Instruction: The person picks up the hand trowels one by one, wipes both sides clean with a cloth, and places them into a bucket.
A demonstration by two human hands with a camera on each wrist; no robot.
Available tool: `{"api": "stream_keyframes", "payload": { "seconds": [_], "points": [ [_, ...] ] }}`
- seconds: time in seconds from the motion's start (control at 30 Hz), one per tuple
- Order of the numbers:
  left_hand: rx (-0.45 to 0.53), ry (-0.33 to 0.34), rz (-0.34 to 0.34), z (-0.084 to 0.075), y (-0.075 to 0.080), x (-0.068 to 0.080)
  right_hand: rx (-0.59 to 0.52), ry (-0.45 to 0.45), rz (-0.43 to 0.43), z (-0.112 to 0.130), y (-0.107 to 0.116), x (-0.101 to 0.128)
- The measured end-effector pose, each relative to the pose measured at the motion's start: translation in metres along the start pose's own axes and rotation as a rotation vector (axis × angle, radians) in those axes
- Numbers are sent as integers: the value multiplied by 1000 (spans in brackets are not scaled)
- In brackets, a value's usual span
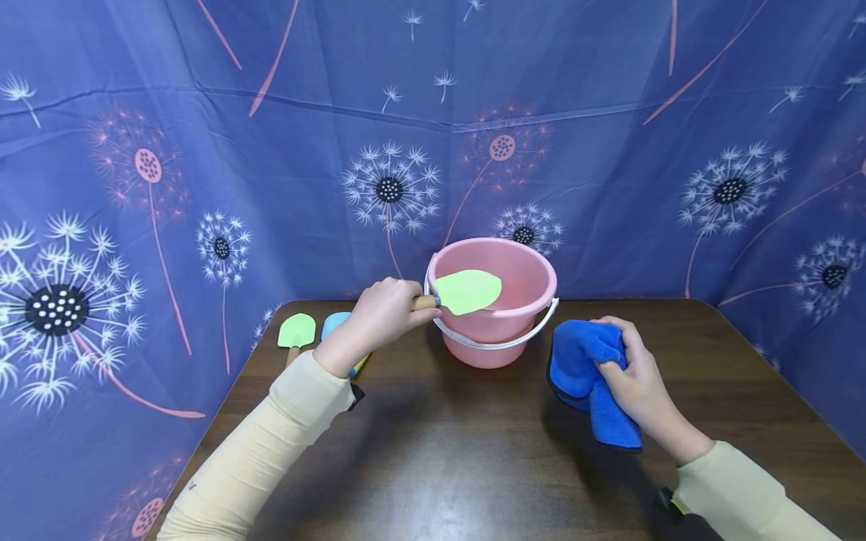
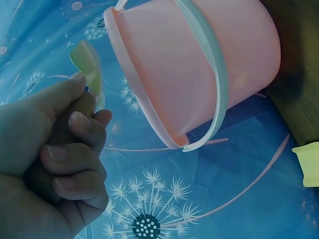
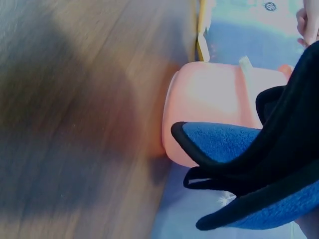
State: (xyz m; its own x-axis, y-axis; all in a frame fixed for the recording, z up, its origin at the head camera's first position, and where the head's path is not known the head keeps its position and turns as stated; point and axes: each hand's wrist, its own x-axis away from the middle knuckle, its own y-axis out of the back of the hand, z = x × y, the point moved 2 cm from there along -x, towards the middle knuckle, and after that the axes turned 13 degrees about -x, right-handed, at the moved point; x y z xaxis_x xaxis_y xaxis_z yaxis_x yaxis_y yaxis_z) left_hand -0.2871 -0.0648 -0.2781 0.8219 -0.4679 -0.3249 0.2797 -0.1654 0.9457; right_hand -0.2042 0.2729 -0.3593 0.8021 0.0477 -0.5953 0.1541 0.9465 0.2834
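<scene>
Two hands at a dark table, a toy shovel held level over a pink bucket.

Nearest, at five o'clock, the right hand (image 1: 639, 379) clutches a bunched blue cloth (image 1: 587, 376), fingers curled round it. At ten o'clock the left hand (image 1: 382, 309) wraps its fingers round the wooden handle of a green shovel (image 1: 467, 291). The shovel's long axis runs three o'clock from the fingers, blade over the bucket (image 1: 497, 315) mouth at twelve o'clock. Two more shovels (image 1: 298, 330) lie beyond the left wrist.

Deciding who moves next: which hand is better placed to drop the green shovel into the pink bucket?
Left. The left hand grips the green plastic shovel, blade over the pink plastic bucket; the right hand holds a blue cloth.
</scene>
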Motion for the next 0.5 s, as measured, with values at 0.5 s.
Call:
{"api": "stream_keyframes", "payload": {
  "seconds": [0.5],
  "points": [
    [-103,-5,75,-14,4,-51,247,213,204,-5,-13,-5]
  ]
}}
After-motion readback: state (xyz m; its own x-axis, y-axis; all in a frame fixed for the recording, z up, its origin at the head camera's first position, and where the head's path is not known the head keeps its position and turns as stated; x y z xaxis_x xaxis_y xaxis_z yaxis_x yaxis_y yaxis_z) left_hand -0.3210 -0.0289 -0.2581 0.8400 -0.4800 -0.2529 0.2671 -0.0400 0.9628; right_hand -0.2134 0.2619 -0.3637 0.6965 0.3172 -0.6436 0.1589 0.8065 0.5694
